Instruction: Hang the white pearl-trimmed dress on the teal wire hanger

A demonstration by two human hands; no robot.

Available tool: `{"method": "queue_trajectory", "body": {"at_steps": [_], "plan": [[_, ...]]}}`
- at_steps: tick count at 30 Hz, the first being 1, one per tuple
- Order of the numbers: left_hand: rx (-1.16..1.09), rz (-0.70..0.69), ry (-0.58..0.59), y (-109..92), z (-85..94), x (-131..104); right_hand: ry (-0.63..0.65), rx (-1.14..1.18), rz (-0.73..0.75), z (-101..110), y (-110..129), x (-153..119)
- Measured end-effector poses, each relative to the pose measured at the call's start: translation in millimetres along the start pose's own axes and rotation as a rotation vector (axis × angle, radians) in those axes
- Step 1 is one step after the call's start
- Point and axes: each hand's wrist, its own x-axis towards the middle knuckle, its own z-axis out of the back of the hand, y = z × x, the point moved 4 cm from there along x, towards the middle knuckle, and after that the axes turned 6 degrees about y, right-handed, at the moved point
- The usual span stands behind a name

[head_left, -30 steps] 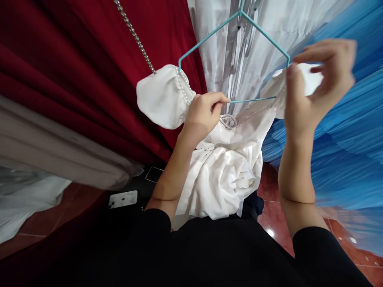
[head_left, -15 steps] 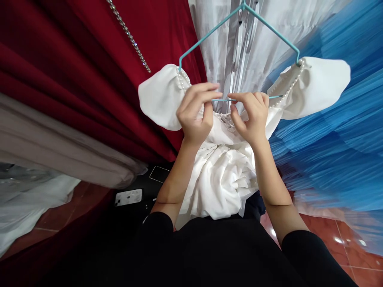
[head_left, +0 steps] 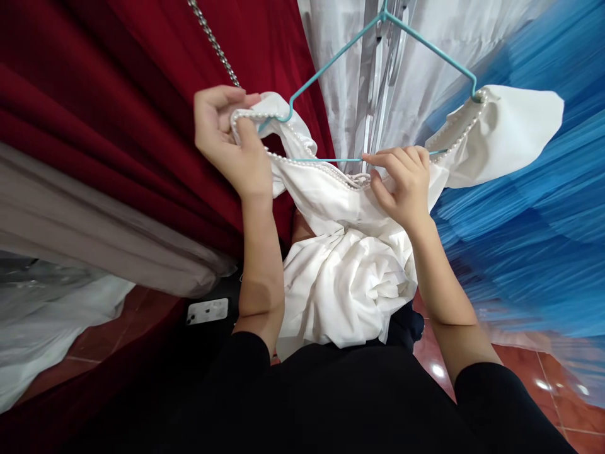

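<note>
A white dress (head_left: 326,195) with pearl-beaded edges hangs on a light-blue hanger (head_left: 343,50), its skirt bunched over my lap. My left hand (head_left: 234,142) is closed on the beaded edge of the left puffed sleeve, beside the hanger's left end; the thumb presses along the pearls. With thumb and fingers bent, my right hand (head_left: 399,180) pinches the hanger's thin lower bar near its middle, in front of the neckline. The right sleeve (head_left: 515,135) stands out beyond the hanger's right end.
Red fabric (head_left: 155,145) and a grey-beige cloth (head_left: 104,221) hang at the left, with a rhinestone chain (head_left: 215,44). Blue tulle (head_left: 534,233) fills the right side. A white phone (head_left: 207,311) lies on a black surface. Red floor tiles (head_left: 534,372) show below.
My left hand has moved left from the hanger's lower bar to the left sleeve and taken its beaded edge, pulling the sleeve's opening into view. My right hand stays at the bar.
</note>
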Motion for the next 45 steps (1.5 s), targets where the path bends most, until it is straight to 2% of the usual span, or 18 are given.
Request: {"method": "queue_trajectory", "body": {"at_steps": [2,5,8,13,15,18,20,23,27,30,33,36,38,41,45], "plan": [[0.028,0.026,-0.029,10.2,13.6,-1.1,-0.008,-0.001,0.014,-0.6,-1.2,0.4],[0.127,0.155,-0.023,29.0,26.6,-8.5,-0.013,-0.006,0.016,-0.6,-2.5,0.7],[0.187,0.255,0.059,47.8,26.8,-6.9,-0.011,0.007,0.024,1.3,-3.5,0.8],[0.230,0.288,0.218,72.7,19.5,19.5,0.004,0.030,0.016,1.8,-3.6,0.2],[0.260,0.326,0.223,82.4,24.3,23.8,0.003,0.022,0.001,0.7,-3.3,0.0],[0.287,0.349,0.187,88.1,39.7,14.6,-0.003,0.011,-0.004,-0.2,-2.7,0.1],[0.303,0.301,0.158,78.3,50.4,1.8,-0.001,0.010,0.004,0.4,-2.8,0.6],[0.381,0.278,0.077,45.5,62.7,-17.6,0.017,0.012,0.008,2.0,-3.7,1.5],[0.446,0.470,0.129,5.4,64.4,-30.4,0.023,0.034,0.003,3.5,-2.1,1.6],[0.482,0.540,0.088,-3.9,67.4,-30.3,0.018,0.078,0.023,3.5,3.0,1.1],[0.453,0.491,0.039,-1.7,68.4,-31.0,0.024,0.117,0.018,2.6,5.2,1.1],[0.334,0.445,0.120,-2.9,59.3,-41.1,0.020,0.116,0.007,1.6,3.1,1.5],[0.276,0.431,0.166,-11.3,51.6,-51.8,0.011,0.108,0.000,1.1,1.2,1.5],[0.253,0.344,0.269,-35.9,37.0,-64.1,0.012,0.112,0.003,-0.3,1.5,1.8],[0.146,0.079,0.427,-78.3,5.9,-63.3,0.009,0.099,0.028,-2.3,7.2,2.5]]}}
